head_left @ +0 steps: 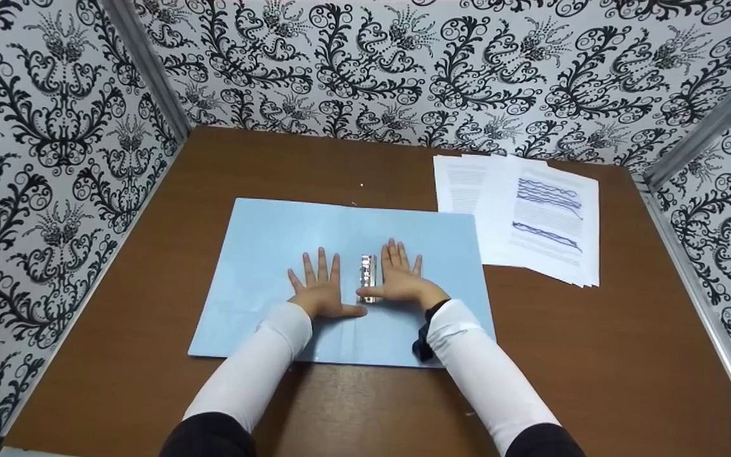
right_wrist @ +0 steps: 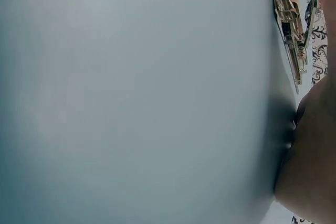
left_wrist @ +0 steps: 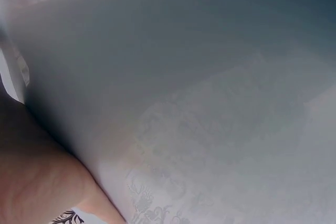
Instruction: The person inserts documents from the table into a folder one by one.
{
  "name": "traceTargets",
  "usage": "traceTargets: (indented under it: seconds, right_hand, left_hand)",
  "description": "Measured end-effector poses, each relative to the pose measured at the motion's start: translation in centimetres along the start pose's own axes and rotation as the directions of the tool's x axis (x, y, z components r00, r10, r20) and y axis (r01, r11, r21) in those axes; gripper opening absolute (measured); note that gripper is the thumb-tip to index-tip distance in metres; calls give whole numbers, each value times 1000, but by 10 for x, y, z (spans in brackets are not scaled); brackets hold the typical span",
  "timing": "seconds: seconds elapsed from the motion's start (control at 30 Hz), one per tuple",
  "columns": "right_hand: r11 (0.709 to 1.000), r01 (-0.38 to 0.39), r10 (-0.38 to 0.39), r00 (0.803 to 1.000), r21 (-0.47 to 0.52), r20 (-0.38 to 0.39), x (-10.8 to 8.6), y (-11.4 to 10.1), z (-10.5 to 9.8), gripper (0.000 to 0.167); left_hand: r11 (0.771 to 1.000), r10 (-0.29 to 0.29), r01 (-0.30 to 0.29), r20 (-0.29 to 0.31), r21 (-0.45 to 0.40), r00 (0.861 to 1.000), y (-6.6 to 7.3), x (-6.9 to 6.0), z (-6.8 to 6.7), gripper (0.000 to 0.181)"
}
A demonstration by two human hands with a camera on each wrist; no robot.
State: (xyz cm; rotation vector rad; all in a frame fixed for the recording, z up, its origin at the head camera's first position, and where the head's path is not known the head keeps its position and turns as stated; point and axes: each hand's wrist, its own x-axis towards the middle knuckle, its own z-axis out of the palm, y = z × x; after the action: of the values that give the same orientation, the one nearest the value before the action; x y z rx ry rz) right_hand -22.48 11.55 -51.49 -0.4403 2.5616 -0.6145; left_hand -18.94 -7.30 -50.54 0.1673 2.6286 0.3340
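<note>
A light blue folder (head_left: 264,254) lies spread open on the table. Near its middle fold sits a metal clip (head_left: 368,270); in the right wrist view the clip (right_wrist: 287,22) shows springs and a lever standing away from its base. Left of the clip, my left hand (head_left: 321,297) rests on the folder, fingers straight and spread, thumb pointing right. My right hand (head_left: 403,282) lies on the right side, fingers extended, its thumb crossing the clip's lower end; whether the thumb presses it I cannot tell. Mostly folder surface (left_wrist: 184,77) and part of the left hand (left_wrist: 42,182) fill the left wrist view.
Behind and right of the folder, several printed sheets (head_left: 549,222) lie overlapping, the top one with blue pen scribbles; the folder's right corner meets them. The brown table (head_left: 594,355) is enclosed by patterned walls (head_left: 372,70) at the back and sides.
</note>
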Motion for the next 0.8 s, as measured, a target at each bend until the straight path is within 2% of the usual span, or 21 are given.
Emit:
traceTargets:
  seconds: [0.27, 0.47, 0.53, 0.63, 0.8]
  right_hand:
    - [998, -22, 21, 1000, 55, 11, -5, 1, -8, 110]
    - [998, 4, -4, 1000, 56, -11, -3, -7, -18, 94]
    - [998, 39, -37, 999, 56, -34, -2, -9, -21, 87]
    - [989, 132, -125, 988, 72, -87, -1, -11, -24, 74]
    - [955, 284, -267, 948, 81, -175, -1, -11, -23, 46]
  left_hand:
    - [1000, 3, -3, 1, -3, 1000, 3, 1, 7, 126]
    - [1000, 4, -4, -21, 7, 1000, 0, 1, 6, 126]
    - [1000, 5, -5, -20, 11, 1000, -2, 0, 4, 127]
    - [1000, 3, -3, -19, 11, 1000, -2, -1, 0, 126]
    - [1000, 6, -6, -11, -7, 1000, -2, -3, -2, 126]
